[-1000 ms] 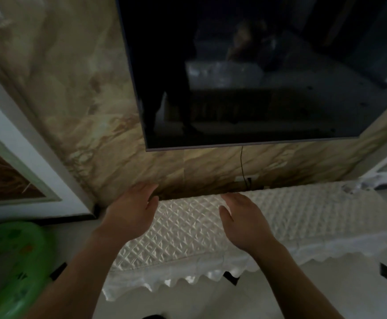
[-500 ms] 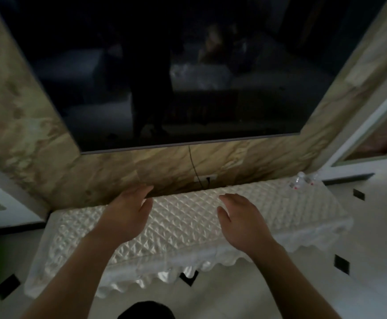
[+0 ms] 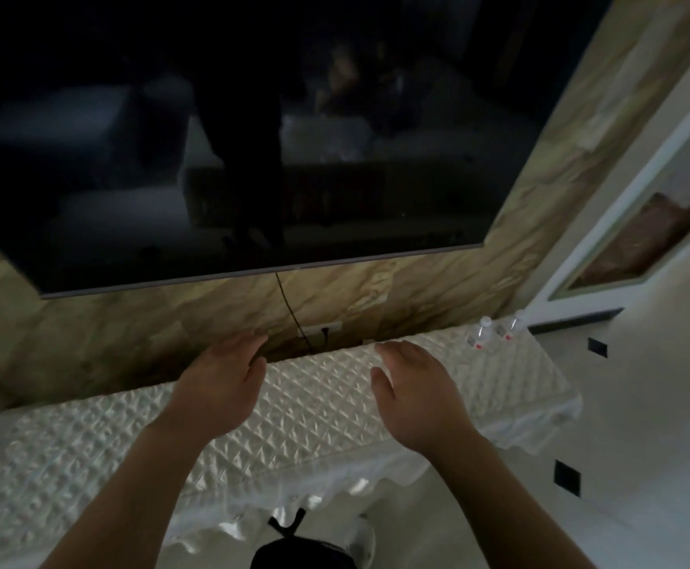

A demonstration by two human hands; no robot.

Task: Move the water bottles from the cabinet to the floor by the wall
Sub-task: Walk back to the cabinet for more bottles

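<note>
Two small clear water bottles with red labels stand side by side at the far right end of the low cabinet: one bottle (image 3: 481,334) and, just right of it, a second bottle (image 3: 511,326). The cabinet (image 3: 88,453) is draped in a white quilted cover with a scalloped edge. My left hand (image 3: 222,384) hovers over the cabinet's middle, fingers apart, holding nothing. My right hand (image 3: 417,388) hovers beside it, also empty with fingers apart. Both hands are well to the left of the bottles.
A large dark television (image 3: 232,137) hangs on the marble wall (image 3: 88,342) above the cabinet, with a cable (image 3: 290,310) running down to a wall socket (image 3: 320,328). White floor with black inset tiles (image 3: 567,476) lies to the right. A dark object (image 3: 294,548) sits below the cabinet's front edge.
The view has swung to the right, bringing the bottles and the cabinet's right end closer in and losing the green ring at left. Both hands keep the same open pose.
</note>
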